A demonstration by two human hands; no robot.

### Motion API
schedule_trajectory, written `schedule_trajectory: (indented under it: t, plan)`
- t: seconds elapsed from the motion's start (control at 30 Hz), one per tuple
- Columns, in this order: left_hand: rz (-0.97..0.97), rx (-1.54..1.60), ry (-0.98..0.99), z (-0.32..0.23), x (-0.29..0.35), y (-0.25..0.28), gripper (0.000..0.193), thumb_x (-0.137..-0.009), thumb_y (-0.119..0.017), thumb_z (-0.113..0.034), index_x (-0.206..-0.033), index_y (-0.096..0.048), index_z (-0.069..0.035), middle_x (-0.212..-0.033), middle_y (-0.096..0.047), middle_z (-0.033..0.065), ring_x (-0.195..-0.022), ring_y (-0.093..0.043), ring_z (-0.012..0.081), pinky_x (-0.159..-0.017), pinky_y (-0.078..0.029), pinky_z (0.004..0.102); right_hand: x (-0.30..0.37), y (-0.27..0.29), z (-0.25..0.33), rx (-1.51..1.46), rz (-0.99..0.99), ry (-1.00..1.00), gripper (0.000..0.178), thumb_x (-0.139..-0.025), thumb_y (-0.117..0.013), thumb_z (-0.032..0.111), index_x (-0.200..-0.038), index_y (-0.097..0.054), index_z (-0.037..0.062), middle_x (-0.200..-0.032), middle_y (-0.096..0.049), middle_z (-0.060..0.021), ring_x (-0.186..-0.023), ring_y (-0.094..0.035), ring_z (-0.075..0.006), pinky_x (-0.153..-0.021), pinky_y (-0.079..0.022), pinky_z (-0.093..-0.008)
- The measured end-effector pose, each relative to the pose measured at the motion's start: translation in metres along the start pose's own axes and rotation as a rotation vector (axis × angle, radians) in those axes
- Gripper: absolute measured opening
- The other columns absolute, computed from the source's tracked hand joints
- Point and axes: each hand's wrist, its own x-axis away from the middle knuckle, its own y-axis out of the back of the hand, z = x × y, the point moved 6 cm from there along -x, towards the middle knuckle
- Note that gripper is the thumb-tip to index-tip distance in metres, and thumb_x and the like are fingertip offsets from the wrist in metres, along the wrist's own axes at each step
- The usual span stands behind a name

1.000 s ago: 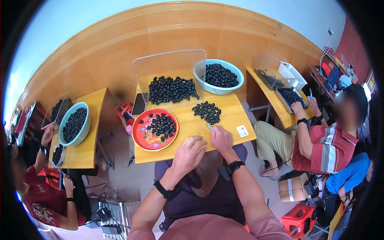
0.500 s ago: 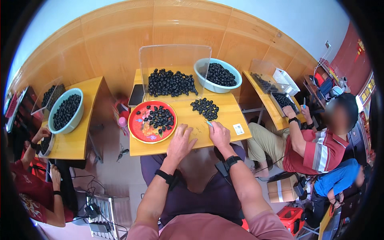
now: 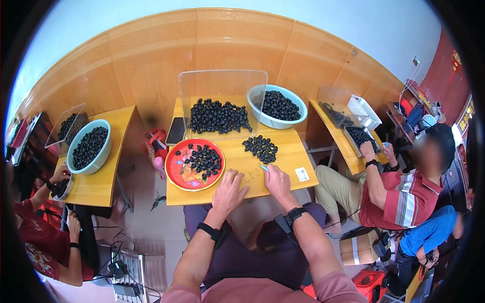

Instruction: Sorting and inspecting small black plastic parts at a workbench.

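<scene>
My right hand [image 3: 277,181] is closed round a slim light-blue tool [image 3: 264,167], whose end points up and left just above the table. My left hand [image 3: 230,191] rests at the table's near edge with its fingers stretched forward and the thumb apart; I see nothing in it. Beyond my right hand lies a small pile of black round pieces [image 3: 259,149]. A red round tray [image 3: 177,177] with a flowered bottom and more of these pieces sits left of my hands. Dark specks are scattered on the wood between both hands.
Behind a clear upright panel [image 3: 222,76] lies a larger black heap [image 3: 217,116], beside a pale-blue basin [image 3: 301,120] full of pieces. A phone [image 3: 176,130] and a white card [image 3: 302,174] lie on the table [image 3: 242,193]. Co-workers sit at tables left and right.
The whole view has tilted, so the table appears lower in the picture. Both hands keep nearly the same place over the table, and the light-blue tool stays in my right hand.
</scene>
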Motion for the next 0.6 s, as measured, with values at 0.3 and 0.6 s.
schedule_trajectory:
  t: [0.3,0.6]
  plan:
    - [0.027,-0.066,0.041,0.003,0.001,0.002,0.050,-0.092,-0.076,-0.029,-0.128,-0.060,0.000,-0.131,-0.058,0.0204,-0.130,-0.054,0.0381,-0.108,-0.048,0.0453,-0.073,0.026,-0.020,-0.093,0.345,0.030,0.023,-0.096,-0.064,0.025,-0.092,-0.067,0.0026,-0.099,-0.073,-0.0205,-0.092,-0.070,-0.0423,-0.080,-0.054,-0.0557]
    - [0.017,-0.117,0.057,-0.009,-0.004,0.002,0.049,-0.091,-0.077,-0.029,-0.126,-0.061,0.000,-0.127,-0.059,0.0196,-0.123,-0.059,0.0378,-0.103,-0.051,0.0439,-0.148,-0.055,-0.060,-0.624,0.341,0.224,0.035,-0.092,-0.064,0.028,-0.095,-0.068,-0.0070,-0.143,-0.060,-0.0267,-0.130,-0.055,-0.0425,-0.113,-0.041,-0.0445]
